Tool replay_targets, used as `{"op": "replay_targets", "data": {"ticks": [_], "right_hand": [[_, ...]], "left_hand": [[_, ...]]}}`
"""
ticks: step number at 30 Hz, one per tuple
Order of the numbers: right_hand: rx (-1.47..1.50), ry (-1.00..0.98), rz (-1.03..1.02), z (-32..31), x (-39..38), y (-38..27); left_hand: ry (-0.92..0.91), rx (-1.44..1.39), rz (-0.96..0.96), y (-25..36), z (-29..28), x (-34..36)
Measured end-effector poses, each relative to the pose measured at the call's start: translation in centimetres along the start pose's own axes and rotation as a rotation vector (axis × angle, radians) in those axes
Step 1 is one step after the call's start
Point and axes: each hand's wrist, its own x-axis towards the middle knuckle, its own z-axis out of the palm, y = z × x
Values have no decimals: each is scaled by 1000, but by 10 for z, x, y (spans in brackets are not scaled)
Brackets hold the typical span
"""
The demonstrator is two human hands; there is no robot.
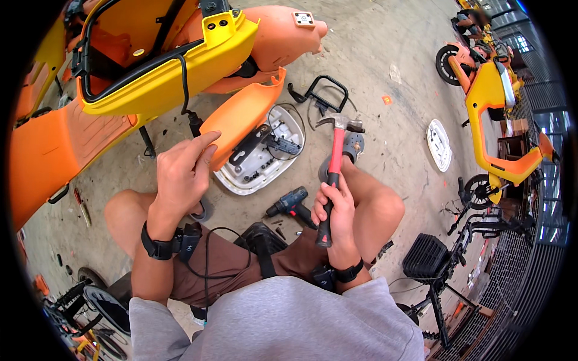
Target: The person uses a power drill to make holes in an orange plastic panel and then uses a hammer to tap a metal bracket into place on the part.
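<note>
My left hand (182, 174) pinches the lower end of a curved orange plastic panel (244, 114), thumb and fingers closed on its edge. The panel slants up and away toward the scooter. In my right hand (337, 207) is a claw hammer (335, 157), gripped by its red and black handle with the metal head pointing away from me. Under the panel, a white plastic cover (241, 188) lies on the floor like a tray, with screws and black parts in it. A cordless drill (291, 203) rests on the floor between my legs.
A yellow and orange scooter body (141, 96) stands close at the left. A black metal bracket (328, 93) lies beyond the white cover. At the right are another white cover (439, 145), a second scooter (481, 120) and a black basket (424, 256). A person (471, 23) is at the far right.
</note>
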Motion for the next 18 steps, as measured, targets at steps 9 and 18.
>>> {"op": "replay_targets", "data": {"ticks": [9,18], "right_hand": [[-26,-82,56,8,-4,8],[-75,-175,131,11,-8,18]], "left_hand": [[-30,-54,82,7,2,2],[-75,-63,65,11,1,2]]}}
